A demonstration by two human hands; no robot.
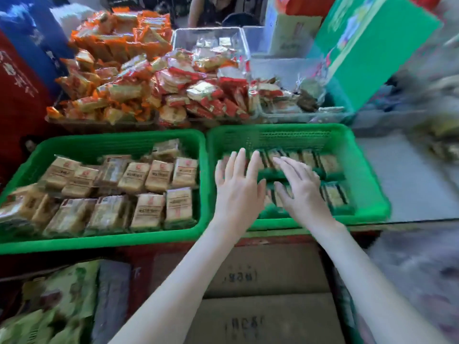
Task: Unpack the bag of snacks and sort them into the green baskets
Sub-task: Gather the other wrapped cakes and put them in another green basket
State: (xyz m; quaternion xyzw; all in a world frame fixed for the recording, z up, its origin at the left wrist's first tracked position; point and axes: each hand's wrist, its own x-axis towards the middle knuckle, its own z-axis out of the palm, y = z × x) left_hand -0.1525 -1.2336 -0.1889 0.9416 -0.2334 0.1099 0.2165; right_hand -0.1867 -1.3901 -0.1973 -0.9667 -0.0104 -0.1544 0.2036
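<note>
The right basket (285,137) sits at centre right of the frame. In it lie green-edged packs (327,165) in two rows across its floor. Both hands reach into it from below. The left hand (237,192) is flat with straight, spread fingers and holds nothing. The right hand (301,188) is just beside it, also flat and spread, palm down over the packs. Motion blur hides whether either hand touches them.

The left basket (99,240) touches the right one side by side and fills the centre left. Tan packs (159,176) lie in it in loose rows, piled higher at its left end.

Behind the baskets, in the upper left, an orange heap (111,70) of wrapped snacks rises high, with a red-and-white heap (198,90) beside it. Clear bins (211,36) stand behind these. A large green box (372,45) leans tilted in the upper right. A grey surface (409,180) runs along the right edge, blurred.

Below the baskets, a cardboard box (260,281) lies between the forearms. Green bags (62,294) fill the lower left. A person (213,8) is at the top edge.
</note>
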